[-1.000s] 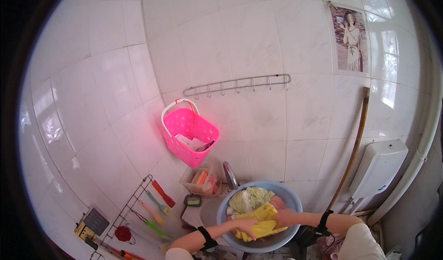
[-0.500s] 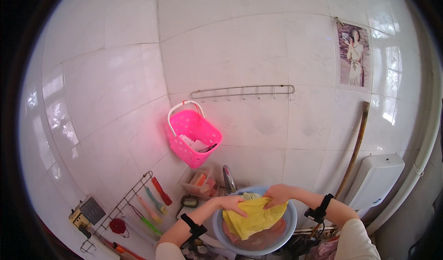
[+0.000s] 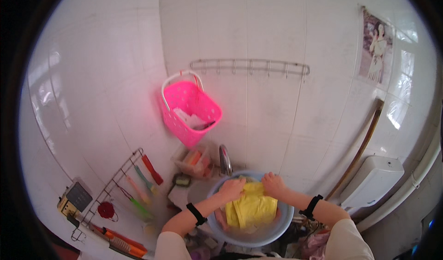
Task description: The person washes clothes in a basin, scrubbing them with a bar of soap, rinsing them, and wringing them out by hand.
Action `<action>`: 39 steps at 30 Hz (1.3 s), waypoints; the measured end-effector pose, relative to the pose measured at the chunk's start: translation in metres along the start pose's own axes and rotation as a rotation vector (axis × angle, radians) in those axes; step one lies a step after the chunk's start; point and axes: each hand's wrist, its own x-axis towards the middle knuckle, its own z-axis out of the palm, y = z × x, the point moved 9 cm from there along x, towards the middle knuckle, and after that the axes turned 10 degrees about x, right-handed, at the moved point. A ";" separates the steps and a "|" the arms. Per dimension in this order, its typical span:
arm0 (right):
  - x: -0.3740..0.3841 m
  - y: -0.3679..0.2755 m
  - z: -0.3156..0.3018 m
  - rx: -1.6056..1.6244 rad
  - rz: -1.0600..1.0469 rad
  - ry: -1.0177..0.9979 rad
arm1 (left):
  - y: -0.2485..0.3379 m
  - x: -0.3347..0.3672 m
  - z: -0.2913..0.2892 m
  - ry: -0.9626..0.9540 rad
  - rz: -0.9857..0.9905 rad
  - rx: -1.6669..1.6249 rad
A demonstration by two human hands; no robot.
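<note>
A yellow cloth point(image 3: 251, 207) hangs between my two hands over a light blue basin point(image 3: 287, 221), its lower part down in the basin. My left hand point(image 3: 233, 188) is closed on the cloth's upper left edge. At the upper right edge, my right hand point(image 3: 274, 184) grips the same cloth. Pinkish fabric point(image 3: 220, 217) shows in the basin beside the yellow cloth. Cloudy water lies around it. Most of what is under the cloth is hidden.
Behind the basin rises a chrome faucet point(image 3: 225, 160). A clear plastic box point(image 3: 193, 162) stands to its left, below a hanging pink basket point(image 3: 191, 110). Brushes hang from a wire rack point(image 3: 113, 181) on the left wall. A wooden pole point(image 3: 357, 154) leans near a white cistern point(image 3: 373, 182).
My hands have lowered the yellow cloth further into the basin, and its lower part has spread out. The head view has tilted, so the wall fittings appear shifted.
</note>
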 end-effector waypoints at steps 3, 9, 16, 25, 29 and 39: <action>-0.019 -0.012 0.013 0.009 0.068 -0.033 | 0.008 -0.009 0.019 0.022 0.040 0.033; -0.065 -0.052 0.068 0.376 -0.019 -0.304 | 0.059 -0.040 0.086 -0.210 0.257 -0.049; -0.050 -0.052 0.102 0.473 -0.077 -0.522 | 0.059 -0.039 0.106 -0.157 0.252 -0.099; -0.034 -0.041 0.130 0.487 0.047 -0.535 | 0.055 -0.022 0.139 -0.161 0.144 0.054; -0.033 -0.042 0.142 0.443 0.047 -0.516 | 0.054 -0.021 0.151 -0.168 0.170 0.043; -0.029 -0.046 0.157 0.498 0.019 -0.620 | 0.051 -0.024 0.173 -0.292 0.144 0.032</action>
